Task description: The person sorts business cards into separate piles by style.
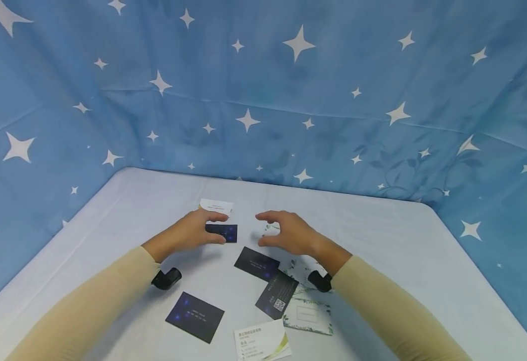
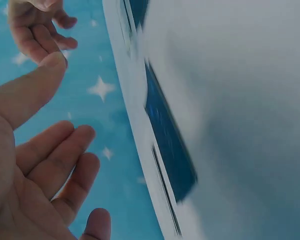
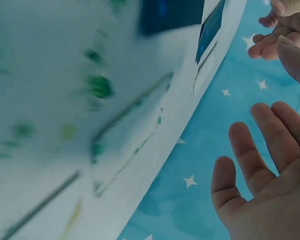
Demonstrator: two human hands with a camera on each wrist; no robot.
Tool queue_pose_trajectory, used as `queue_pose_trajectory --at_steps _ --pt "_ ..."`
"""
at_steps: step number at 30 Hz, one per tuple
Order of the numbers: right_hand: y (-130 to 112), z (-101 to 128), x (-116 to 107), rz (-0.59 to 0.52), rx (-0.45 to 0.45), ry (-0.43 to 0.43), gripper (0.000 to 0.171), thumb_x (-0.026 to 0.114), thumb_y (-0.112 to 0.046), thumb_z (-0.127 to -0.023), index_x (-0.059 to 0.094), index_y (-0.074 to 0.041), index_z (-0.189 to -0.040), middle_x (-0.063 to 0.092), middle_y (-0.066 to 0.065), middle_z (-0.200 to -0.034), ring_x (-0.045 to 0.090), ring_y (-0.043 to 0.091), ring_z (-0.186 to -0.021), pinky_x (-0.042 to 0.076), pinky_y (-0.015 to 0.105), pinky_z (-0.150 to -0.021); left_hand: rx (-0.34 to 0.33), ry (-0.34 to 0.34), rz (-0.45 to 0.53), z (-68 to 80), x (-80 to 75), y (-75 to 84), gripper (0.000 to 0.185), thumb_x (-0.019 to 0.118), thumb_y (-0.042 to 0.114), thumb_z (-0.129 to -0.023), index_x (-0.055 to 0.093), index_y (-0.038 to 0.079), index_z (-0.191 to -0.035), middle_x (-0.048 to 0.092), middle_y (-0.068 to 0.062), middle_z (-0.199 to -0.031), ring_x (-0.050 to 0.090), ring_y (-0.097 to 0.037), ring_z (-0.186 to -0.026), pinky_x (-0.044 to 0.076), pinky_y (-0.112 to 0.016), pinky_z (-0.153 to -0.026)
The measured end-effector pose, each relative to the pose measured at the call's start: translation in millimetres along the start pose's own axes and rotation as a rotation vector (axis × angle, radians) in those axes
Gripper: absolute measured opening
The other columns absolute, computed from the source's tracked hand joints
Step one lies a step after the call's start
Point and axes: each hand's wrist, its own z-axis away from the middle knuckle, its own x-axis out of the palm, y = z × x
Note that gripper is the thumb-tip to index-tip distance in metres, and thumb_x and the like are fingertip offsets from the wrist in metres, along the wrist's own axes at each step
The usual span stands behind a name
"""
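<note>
In the head view my left hand (image 1: 194, 230) hovers over the back of the table, its fingers and thumb spread with nothing between them. A dark blue business card (image 1: 229, 233) lies partly hidden below it, and a white card (image 1: 218, 205) lies just behind. Facing it, my right hand (image 1: 292, 234) is held up with parted, empty fingers. Under its fingers shows part of a white card with a leaf print (image 1: 270, 229). Both wrist views show loosely bent fingers, the left hand (image 2: 50, 170) and the right hand (image 3: 270, 175) raised above the tabletop.
Nearer the front lie black cards (image 1: 257, 263), one with a QR code (image 1: 278, 296), a dark blue-spotted card (image 1: 195, 317), a leaf-bordered card (image 1: 308, 316) and a white card with a gold-green curve (image 1: 263, 342). A blue star-printed curtain (image 1: 263, 90) borders the white table (image 1: 380, 240).
</note>
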Motion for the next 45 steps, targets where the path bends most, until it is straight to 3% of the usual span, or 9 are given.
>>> queue_pose_trajectory --at_steps 9,13,20,27,30,36,45 --pt "4.7 64.1 14.2 0.003 -0.054 -0.052 0.060 0.080 -0.034 -0.086 0.060 -0.019 -0.140 0.058 0.003 -0.136 0.053 0.026 -0.125 0.041 0.053 -0.102 0.080 0.011 -0.001 38.5 30.4 31.7 0.055 0.081 0.029 -0.085 0.065 0.008 -0.133 0.060 -0.011 -0.134 0.050 -0.035 -0.128 0.042 -0.054 -0.100" --pt "1.1 88.8 22.0 0.028 -0.070 -0.115 0.060 0.081 -0.041 -0.083 0.063 -0.021 -0.136 0.060 -0.002 -0.128 0.054 0.020 -0.117 0.044 0.049 -0.099 0.124 -0.025 -0.004 55.3 43.0 44.8 0.054 0.084 0.032 -0.082 0.069 0.010 -0.128 0.062 -0.010 -0.127 0.053 -0.034 -0.122 0.044 -0.056 -0.096" --pt "-6.0 118.8 31.7 0.073 -0.139 -0.179 0.057 0.085 -0.045 -0.077 0.067 -0.029 -0.129 0.061 -0.017 -0.115 0.050 0.008 -0.106 0.043 0.038 -0.092 0.122 -0.105 0.030 78.1 59.8 61.5 0.051 0.086 0.035 -0.079 0.072 0.014 -0.124 0.060 -0.002 -0.120 0.053 -0.029 -0.114 0.042 -0.055 -0.094" --pt "-4.4 132.0 41.5 0.166 -0.358 -0.161 0.057 0.086 -0.045 -0.075 0.069 -0.028 -0.126 0.061 -0.022 -0.111 0.048 0.003 -0.102 0.039 0.030 -0.087 0.139 -0.160 0.019 92.2 74.9 67.9 0.052 0.086 0.041 -0.076 0.074 0.019 -0.121 0.058 0.008 -0.113 0.050 -0.021 -0.105 0.044 -0.044 -0.088" --pt "-4.6 134.6 43.4 0.207 -0.400 -0.163 0.059 0.086 -0.046 -0.074 0.067 -0.031 -0.128 0.059 -0.023 -0.113 0.047 0.004 -0.104 0.037 0.027 -0.085 0.165 -0.153 -0.009 97.1 79.1 67.1 0.051 0.087 0.042 -0.074 0.075 0.021 -0.119 0.057 0.010 -0.110 0.049 -0.018 -0.101 0.043 -0.039 -0.085" --pt "-3.8 135.8 45.1 0.292 -0.422 -0.161 0.061 0.085 -0.047 -0.073 0.066 -0.030 -0.128 0.060 -0.022 -0.115 0.048 0.007 -0.107 0.037 0.028 -0.086 0.203 -0.147 -0.043 104.2 85.3 63.6 0.051 0.088 0.043 -0.071 0.076 0.023 -0.116 0.056 0.013 -0.107 0.045 -0.016 -0.097 0.041 -0.034 -0.082" --pt "-3.9 133.3 45.9 0.302 -0.371 -0.197 0.055 0.085 -0.044 -0.075 0.068 -0.029 -0.125 0.060 -0.025 -0.111 0.046 0.005 -0.103 0.035 0.027 -0.086 0.200 -0.197 -0.088 105.8 87.8 64.4 0.050 0.088 0.042 -0.070 0.076 0.024 -0.115 0.057 0.020 -0.104 0.046 -0.009 -0.099 0.040 -0.033 -0.084"
